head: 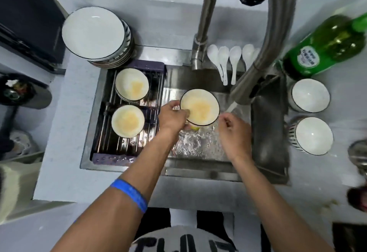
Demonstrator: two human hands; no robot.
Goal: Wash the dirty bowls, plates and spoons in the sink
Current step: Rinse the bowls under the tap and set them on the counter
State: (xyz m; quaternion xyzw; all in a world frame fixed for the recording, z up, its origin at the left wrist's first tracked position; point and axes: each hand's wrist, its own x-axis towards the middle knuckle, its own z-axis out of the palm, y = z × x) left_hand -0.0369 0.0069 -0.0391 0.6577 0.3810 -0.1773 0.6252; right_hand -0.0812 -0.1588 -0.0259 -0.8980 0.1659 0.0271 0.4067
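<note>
My left hand (172,115) grips the left rim of a dirty bowl (200,107) with a yellowish stain inside, held over the sink (198,170). My right hand (234,130) hovers just right of the bowl under the running water (232,108), fingers loosely curled and holding nothing. Two more stained bowls (131,84) (127,121) sit on the drying rack (111,155) over the sink's left half. Several white spoons (228,57) lie on the sink's back ledge.
A stack of plates (93,33) stands at the back left of the counter. Two clean bowls (309,95) (313,135) rest on the right counter beside a dark cloth (270,132). A green bottle (325,47) lies behind them. The faucet (258,63) arches overhead.
</note>
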